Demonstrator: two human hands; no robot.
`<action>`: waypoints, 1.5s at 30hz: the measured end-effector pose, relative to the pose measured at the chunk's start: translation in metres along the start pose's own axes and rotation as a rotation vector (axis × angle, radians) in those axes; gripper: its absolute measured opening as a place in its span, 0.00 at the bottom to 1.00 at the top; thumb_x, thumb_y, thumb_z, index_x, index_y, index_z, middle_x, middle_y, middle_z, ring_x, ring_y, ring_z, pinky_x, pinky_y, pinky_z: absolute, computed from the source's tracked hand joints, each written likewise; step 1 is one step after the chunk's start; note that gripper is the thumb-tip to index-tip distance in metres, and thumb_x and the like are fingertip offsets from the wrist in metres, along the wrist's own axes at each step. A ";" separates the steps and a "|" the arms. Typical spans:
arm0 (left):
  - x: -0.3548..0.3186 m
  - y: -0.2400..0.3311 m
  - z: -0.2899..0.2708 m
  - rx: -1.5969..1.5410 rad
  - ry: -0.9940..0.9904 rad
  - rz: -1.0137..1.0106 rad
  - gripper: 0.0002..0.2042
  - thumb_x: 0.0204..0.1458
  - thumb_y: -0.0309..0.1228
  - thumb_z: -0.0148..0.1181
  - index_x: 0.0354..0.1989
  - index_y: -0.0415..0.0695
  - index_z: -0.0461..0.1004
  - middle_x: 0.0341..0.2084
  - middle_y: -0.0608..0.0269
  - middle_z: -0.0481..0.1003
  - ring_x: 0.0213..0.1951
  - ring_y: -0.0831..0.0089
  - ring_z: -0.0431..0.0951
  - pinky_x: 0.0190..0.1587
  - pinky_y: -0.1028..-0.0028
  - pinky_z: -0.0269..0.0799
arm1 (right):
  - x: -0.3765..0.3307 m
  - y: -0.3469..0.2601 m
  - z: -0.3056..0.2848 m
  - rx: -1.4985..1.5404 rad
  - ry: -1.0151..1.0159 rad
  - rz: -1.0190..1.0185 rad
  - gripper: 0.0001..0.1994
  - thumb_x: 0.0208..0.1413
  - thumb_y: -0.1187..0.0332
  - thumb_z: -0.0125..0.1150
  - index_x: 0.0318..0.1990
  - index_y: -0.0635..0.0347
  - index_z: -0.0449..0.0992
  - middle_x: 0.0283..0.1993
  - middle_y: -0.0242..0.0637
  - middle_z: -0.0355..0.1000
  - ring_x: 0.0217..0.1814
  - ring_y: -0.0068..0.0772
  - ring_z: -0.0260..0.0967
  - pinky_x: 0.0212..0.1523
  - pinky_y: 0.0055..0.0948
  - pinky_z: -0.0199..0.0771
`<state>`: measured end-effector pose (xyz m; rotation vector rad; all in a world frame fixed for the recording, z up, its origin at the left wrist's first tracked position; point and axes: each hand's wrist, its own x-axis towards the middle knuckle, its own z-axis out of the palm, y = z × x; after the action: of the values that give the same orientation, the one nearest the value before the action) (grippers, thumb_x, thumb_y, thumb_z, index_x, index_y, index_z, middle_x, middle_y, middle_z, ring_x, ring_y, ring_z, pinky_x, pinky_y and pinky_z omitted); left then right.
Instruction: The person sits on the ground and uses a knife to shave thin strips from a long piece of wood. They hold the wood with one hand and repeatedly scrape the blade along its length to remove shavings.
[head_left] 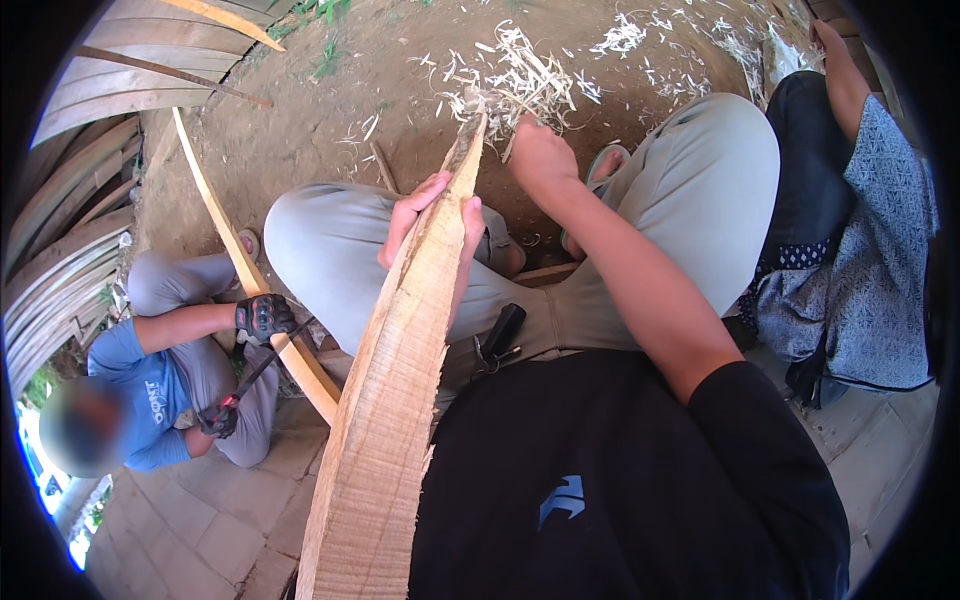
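Note:
A long, pale split piece of wood [385, 430] slants up from the lower edge past my chest, narrowing to a rough, darker tip between my knees. My left hand [408, 215] grips it from beneath near the narrow end, fingers round one edge and thumb at the other. Just right of the tip, my right hand [543, 158] is closed in a fist. Whatever it holds is mostly hidden by the fingers. Curly wood shavings [525, 75] lie on the ground beyond both hands.
At left, a co-worker with black gloves [265, 316] holds a long wooden strip [215, 205] and a dark-bladed tool [255, 375]. Another seated person in patterned cloth [875, 240] is close on my right. Stacked wooden slats [70, 250] line the far left; paving tiles [210, 520] lie below.

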<state>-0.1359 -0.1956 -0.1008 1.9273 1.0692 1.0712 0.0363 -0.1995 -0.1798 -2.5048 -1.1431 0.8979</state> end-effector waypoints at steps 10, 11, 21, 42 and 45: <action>0.001 0.006 -0.004 -0.059 -0.049 -0.045 0.17 0.46 0.24 0.72 0.46 0.37 0.76 0.42 0.52 0.82 0.45 0.68 0.83 0.49 0.73 0.77 | -0.034 -0.010 -0.053 -0.079 -0.058 -0.064 0.09 0.54 0.75 0.57 0.41 0.65 0.78 0.43 0.53 0.80 0.47 0.54 0.79 0.49 0.43 0.80; 0.001 0.005 -0.003 -0.066 -0.053 -0.030 0.17 0.46 0.24 0.72 0.46 0.37 0.76 0.42 0.52 0.82 0.45 0.68 0.83 0.49 0.73 0.77 | -0.033 -0.010 -0.052 -0.083 -0.048 -0.078 0.08 0.54 0.75 0.57 0.40 0.64 0.79 0.42 0.53 0.80 0.47 0.53 0.80 0.48 0.42 0.80; 0.002 0.008 -0.003 -0.048 -0.065 -0.089 0.16 0.49 0.23 0.69 0.46 0.36 0.75 0.45 0.50 0.81 0.45 0.68 0.83 0.50 0.72 0.77 | -0.031 -0.021 -0.010 -0.120 0.048 -0.162 0.07 0.54 0.75 0.57 0.40 0.67 0.76 0.37 0.55 0.80 0.40 0.53 0.81 0.39 0.42 0.83; 0.004 0.002 -0.005 -0.142 -0.037 0.014 0.17 0.45 0.20 0.70 0.44 0.36 0.75 0.43 0.50 0.80 0.50 0.65 0.81 0.53 0.71 0.76 | -0.002 -0.019 -0.078 -0.158 -0.115 -0.023 0.12 0.55 0.72 0.55 0.44 0.65 0.80 0.47 0.55 0.78 0.53 0.53 0.77 0.53 0.44 0.78; 0.005 -0.003 -0.005 -0.157 -0.030 0.051 0.18 0.42 0.20 0.71 0.43 0.35 0.75 0.41 0.50 0.80 0.48 0.65 0.82 0.52 0.72 0.76 | -0.018 -0.022 -0.098 -0.148 -0.119 -0.053 0.10 0.54 0.70 0.58 0.40 0.64 0.80 0.43 0.54 0.79 0.49 0.53 0.77 0.51 0.45 0.77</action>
<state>-0.1399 -0.1897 -0.0992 1.8482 0.8965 1.1160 0.0757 -0.1951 -0.0854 -2.5521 -1.3540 0.9932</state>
